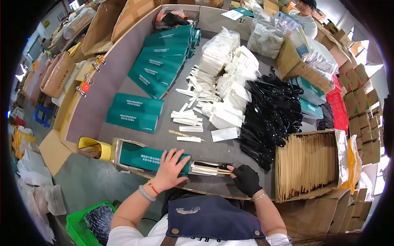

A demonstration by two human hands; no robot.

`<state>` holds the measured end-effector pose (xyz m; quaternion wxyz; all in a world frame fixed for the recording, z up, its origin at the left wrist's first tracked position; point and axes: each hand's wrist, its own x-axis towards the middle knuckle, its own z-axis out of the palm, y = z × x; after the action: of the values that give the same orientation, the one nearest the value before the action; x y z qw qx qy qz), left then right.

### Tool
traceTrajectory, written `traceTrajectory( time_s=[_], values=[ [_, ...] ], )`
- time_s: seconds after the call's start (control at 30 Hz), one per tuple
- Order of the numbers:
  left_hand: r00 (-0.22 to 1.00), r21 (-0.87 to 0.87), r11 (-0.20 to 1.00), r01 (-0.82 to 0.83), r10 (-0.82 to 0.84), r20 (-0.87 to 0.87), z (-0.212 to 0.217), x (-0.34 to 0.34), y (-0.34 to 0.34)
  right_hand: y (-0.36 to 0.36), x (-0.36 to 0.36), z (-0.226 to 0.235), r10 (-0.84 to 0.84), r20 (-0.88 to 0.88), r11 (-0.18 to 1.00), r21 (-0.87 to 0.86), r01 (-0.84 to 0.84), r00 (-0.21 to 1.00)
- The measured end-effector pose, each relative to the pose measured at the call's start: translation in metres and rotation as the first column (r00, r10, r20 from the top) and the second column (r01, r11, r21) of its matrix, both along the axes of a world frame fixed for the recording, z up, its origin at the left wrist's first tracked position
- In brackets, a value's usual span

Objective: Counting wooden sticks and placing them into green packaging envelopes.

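Observation:
My bare left hand lies with fingers spread on a green printed paper sleeve, which rests in a shallow cardboard tray at the table's near edge. At the sleeve's right end, my right hand, in a black fingerless glove, pinches the ends of pale wooden chopsticks. A black plastic utensil and white paper strips lie alongside them, their left ends close to the sleeve. Whether those ends are inside it, I cannot tell.
Fanned green sleeves lie at left, white paper packets in the middle, black plastic spoons right of them. A carton of chopsticks stands at near right. A yellow container sits at near left. Another person is at far right.

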<state>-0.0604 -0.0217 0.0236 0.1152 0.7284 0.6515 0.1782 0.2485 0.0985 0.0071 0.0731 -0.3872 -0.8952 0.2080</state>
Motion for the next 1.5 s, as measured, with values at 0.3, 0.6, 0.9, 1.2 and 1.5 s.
traceTrajectory(
  time_s=[0.3,0.6,0.9,1.2,1.5],
  values=[
    [0.987,0.104,0.984,0.143,-0.150,0.054,-0.018,0.027,0.031,-0.006,-0.038,-0.055,0.272,-0.357,0.958,0.015,-0.285,0.894],
    [0.979,0.034,0.979,0.200,-0.201,0.038,-0.014,0.039,0.034,-0.033,-0.055,-0.033,-0.256,-0.411,0.898,-0.437,0.058,0.875],
    [0.898,-0.276,0.901,0.334,-0.393,-0.196,0.011,0.044,0.056,-0.005,-0.056,0.002,0.123,0.080,0.979,0.151,-0.134,0.989],
    [0.885,-0.117,0.917,0.380,-0.398,-0.243,0.064,-0.021,0.089,0.001,-0.010,0.054,-0.114,0.021,0.988,0.108,0.111,0.993],
    [0.992,0.055,0.993,-0.105,0.100,0.080,-0.033,0.005,0.023,-0.004,-0.020,0.032,-0.118,0.049,0.991,0.067,0.115,0.992]
  ],
)
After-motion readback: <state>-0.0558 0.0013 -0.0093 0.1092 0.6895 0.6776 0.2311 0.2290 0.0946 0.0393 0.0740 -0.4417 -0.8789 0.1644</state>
